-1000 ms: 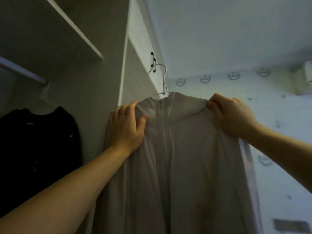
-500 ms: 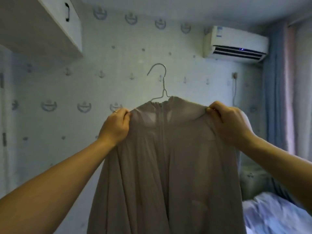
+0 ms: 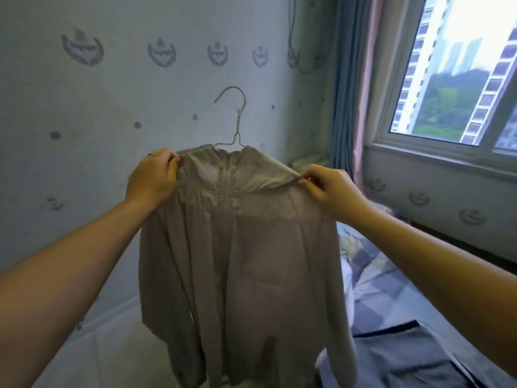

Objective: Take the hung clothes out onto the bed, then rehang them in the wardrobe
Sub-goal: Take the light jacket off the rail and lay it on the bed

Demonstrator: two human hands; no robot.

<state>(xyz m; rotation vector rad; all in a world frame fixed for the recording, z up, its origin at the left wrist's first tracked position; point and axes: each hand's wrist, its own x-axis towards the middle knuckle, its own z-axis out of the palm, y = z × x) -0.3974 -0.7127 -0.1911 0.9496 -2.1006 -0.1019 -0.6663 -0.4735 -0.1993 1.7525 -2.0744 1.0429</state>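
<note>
Both shoulders gripped: left hand (image 3: pixel 152 177) and right hand (image 3: pixel 330 189) pinch the beige jacket (image 3: pixel 240 261) on its wire hanger (image 3: pixel 235 119). Risk: hanger slipping free before the bed (image 3: pixel 391 303).

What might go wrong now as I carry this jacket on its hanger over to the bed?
1. The left hand and right hand seem to pinch only fabric at the shoulders of the jacket, not the hanger, so the thin wire could tilt and slip out.
2. The bed already holds a dark garment; the hanger may snag it when you lay the jacket down.
</note>
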